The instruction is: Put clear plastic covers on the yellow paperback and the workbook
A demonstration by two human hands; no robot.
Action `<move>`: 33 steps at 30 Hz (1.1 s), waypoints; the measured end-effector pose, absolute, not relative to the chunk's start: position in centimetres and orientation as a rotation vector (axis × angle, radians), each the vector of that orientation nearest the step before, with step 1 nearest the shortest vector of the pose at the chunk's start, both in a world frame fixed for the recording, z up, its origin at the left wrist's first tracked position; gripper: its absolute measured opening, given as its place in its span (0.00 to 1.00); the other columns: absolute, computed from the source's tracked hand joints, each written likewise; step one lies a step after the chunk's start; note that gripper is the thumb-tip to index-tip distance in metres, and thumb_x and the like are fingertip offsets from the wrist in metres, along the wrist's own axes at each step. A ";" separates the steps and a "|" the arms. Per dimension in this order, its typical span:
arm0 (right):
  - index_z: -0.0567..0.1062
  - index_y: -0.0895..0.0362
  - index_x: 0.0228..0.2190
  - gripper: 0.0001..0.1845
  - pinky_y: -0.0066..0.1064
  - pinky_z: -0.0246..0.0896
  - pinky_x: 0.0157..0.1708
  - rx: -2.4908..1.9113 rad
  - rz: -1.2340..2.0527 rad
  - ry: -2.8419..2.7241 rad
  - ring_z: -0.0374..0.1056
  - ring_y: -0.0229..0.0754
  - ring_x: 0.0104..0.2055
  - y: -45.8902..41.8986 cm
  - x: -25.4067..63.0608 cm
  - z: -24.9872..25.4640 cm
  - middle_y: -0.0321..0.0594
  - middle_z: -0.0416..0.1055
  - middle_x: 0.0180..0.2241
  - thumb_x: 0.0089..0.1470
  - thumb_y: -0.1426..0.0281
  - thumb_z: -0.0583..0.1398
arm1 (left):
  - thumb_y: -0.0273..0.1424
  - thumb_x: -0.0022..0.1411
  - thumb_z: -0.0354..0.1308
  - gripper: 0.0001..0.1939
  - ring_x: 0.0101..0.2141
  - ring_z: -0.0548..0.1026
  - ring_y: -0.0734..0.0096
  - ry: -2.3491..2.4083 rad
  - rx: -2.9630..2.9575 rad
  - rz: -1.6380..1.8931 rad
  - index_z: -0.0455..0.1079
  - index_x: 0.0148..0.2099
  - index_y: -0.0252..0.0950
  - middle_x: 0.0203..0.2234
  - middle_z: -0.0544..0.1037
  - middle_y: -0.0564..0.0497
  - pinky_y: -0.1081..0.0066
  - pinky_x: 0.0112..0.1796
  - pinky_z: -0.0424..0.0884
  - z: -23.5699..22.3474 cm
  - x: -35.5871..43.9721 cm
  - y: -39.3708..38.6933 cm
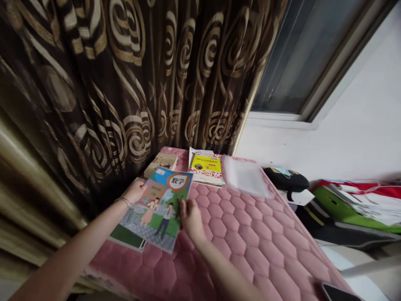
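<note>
A math textbook [158, 207] with a blue, green and cartoon-figure cover lies tilted across the pink quilted mattress [247, 238], its title in Chinese characters. My left hand [134, 191] grips its upper left edge. My right hand [191, 219] holds its right edge, fingers curled around the side. Under it a dark green book [125, 236] sticks out, partly hidden. Beyond the hands lie a beige book [161, 164], a yellow-covered book [206, 167] on a small stack, and a clear plastic sleeve [244, 175].
A brown patterned curtain [125, 83] hangs along the far and left sides of the mattress. A black phone [338, 292] lies at its near right corner. Beyond the right edge are a black cushion-like object [286, 179], a green and red bag [351, 205], and a white wall.
</note>
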State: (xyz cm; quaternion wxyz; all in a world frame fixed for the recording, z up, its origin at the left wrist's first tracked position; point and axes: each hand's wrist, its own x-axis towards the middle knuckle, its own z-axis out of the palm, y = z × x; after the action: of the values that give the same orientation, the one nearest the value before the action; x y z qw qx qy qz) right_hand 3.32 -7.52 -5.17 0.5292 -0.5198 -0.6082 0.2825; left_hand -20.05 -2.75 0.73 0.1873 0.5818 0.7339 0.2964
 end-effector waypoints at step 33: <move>0.64 0.55 0.37 0.05 0.33 0.61 0.27 -1.576 0.761 -1.735 0.76 0.51 0.35 -7.2 -6.5 -7.9 0.49 0.78 0.33 0.62 0.66 0.52 | 0.29 0.65 0.43 0.20 0.43 0.76 0.56 2.553 1.649 0.270 0.76 0.43 0.28 0.41 0.78 0.33 0.66 0.44 0.68 -4.4 -27.8 -4.5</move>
State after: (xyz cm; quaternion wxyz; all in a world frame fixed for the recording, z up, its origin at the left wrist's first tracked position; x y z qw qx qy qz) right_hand -6.45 -7.24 -7.87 0.3320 -0.6033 -0.6641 0.2912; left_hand -27.75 -4.50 -4.36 0.0452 0.5398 0.8359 0.0884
